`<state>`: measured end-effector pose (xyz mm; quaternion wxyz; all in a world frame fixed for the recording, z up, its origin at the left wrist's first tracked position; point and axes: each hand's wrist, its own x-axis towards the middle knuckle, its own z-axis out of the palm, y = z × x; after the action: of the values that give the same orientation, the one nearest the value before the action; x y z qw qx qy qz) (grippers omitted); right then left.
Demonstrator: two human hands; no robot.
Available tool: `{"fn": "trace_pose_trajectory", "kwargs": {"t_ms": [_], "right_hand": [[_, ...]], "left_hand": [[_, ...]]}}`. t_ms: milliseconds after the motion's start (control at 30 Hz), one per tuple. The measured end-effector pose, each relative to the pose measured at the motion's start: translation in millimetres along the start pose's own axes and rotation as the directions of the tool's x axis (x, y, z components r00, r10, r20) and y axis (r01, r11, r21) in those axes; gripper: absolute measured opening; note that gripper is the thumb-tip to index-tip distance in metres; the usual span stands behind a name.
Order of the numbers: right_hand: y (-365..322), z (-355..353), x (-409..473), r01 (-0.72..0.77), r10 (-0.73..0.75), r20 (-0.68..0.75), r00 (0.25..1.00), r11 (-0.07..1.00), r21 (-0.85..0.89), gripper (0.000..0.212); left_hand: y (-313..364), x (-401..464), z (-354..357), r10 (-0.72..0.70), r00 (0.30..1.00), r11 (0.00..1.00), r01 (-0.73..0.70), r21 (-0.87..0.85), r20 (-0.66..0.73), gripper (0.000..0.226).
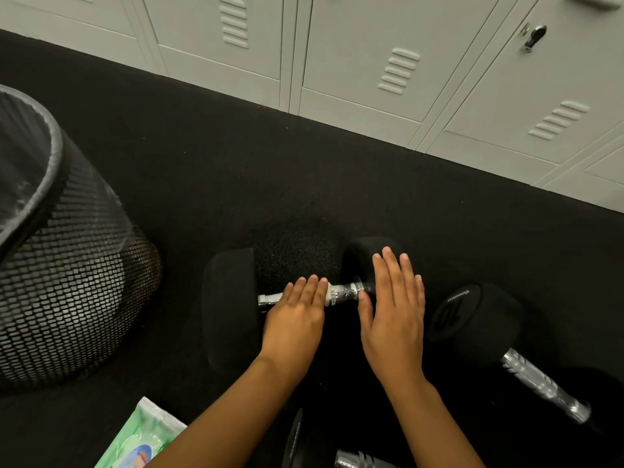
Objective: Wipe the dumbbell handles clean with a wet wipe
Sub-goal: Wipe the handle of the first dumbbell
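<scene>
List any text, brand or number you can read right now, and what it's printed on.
Nothing reads cleanly.
Right dumbbell head: a logo and a short line of light lettering, too blurred and tilted to read.
Wet wipe pack: a blue and orange graphic, any print too small to read.
Lockers: no numbers or labels visible.
Mesh bin: none.

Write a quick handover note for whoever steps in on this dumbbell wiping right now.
Left hand: flat, fingers extended, pressing a white wet wipe onto the chrome handle of the middle dumbbell.
Right hand: open, over that dumbbell's right head, gripping nothing.
Second dumbbell lies to the right, a third at the bottom edge; wipe pack bottom left, mesh bin on the left.
Done: wiping of the middle handle under way.
Left: finish it, then the other handles; whether those are clean cannot be told.
</scene>
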<state>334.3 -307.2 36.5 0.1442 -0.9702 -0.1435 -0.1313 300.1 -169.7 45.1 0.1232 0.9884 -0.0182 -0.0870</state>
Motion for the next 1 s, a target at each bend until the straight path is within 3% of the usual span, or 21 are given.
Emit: {"fn": "trace_pose_trajectory", "kwargs": {"t_ms": [133,300,467,533,633,1000], "right_hand": [[0.2,0.4,0.2,0.001,-0.001,-0.007,1.0,1.0,0.0,0.051],[-1.0,1.1,0.7,-0.005,0.005,-0.019,1.0,1.0,0.006,0.051],[-0.3,0.9,-0.3,-0.003,0.003,-0.021,1.0,1.0,0.006,0.051],[-0.6,0.4,0.4,-0.003,0.003,-0.013,1.0,1.0,0.007,0.052],[-1.0,-0.1,-0.1,-0.003,0.003,-0.011,1.0,1.0,0.008,0.052],[0.0,-0.7,-0.1,0.008,-0.007,-0.021,1.0,1.0,0.028,0.05]], "left_hand": [[-7.0,21.2,-5.2,-0.143,0.988,0.978,0.132,-0.161,-0.06,0.034],[-1.7,-0.6,2.7,-0.021,1.0,0.997,0.02,-0.074,-0.018,0.053],[-6.0,28.2,5.0,-0.079,0.993,0.974,0.058,-0.22,-0.09,0.027],[-6.8,24.0,7.7,-0.068,0.996,0.973,0.052,-0.227,-0.063,0.03],[-4.8,12.4,14.4,-0.033,0.995,0.981,0.014,-0.193,-0.096,0.045],[-3.2,9.6,3.9,-0.104,0.993,0.992,0.108,0.07,-0.062,0.042]]}}
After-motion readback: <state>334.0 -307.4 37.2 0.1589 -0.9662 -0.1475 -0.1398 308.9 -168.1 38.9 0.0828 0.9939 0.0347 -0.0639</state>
